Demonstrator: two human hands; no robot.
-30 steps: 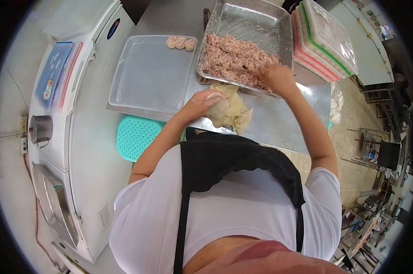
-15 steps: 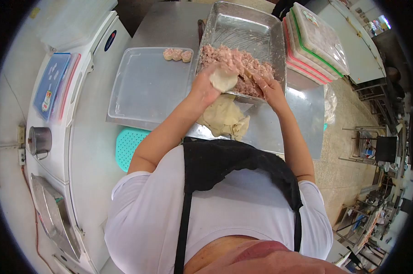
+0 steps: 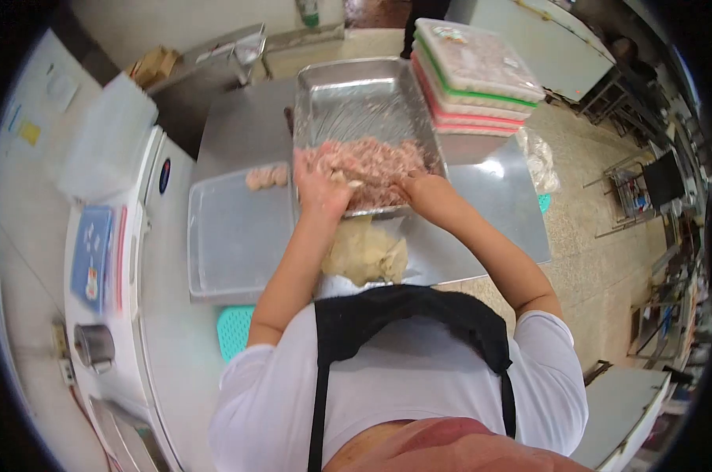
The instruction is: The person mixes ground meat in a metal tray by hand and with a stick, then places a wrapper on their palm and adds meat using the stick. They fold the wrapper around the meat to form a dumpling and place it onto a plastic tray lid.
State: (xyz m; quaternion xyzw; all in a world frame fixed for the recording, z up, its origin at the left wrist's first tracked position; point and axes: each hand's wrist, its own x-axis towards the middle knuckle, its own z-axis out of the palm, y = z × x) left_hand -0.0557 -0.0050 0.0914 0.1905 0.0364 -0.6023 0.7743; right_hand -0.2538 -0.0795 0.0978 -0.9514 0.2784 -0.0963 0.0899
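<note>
Two curled hands, left hand (image 3: 321, 189) and right hand (image 3: 424, 191), reach into minced filling (image 3: 365, 160) at the tray (image 3: 356, 86) edge; I cannot tell what they hold. This looks like scooping filling, and the next move likely calls for a wrapper from the pile (image 3: 365, 253).

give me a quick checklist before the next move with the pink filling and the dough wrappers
1. Pink minced filling in the rectangular metal tray: ok, its near half is covered.
2. Left hand and right hand at the tray's near rim: ok.
3. Wrapper held in left hand: cannot tell, blurred.
4. Pile of pale dough wrappers by the tray's near edge: ok.
5. Space in the clear plastic tray: ok, only a few folded dumplings in its far corner.
</note>
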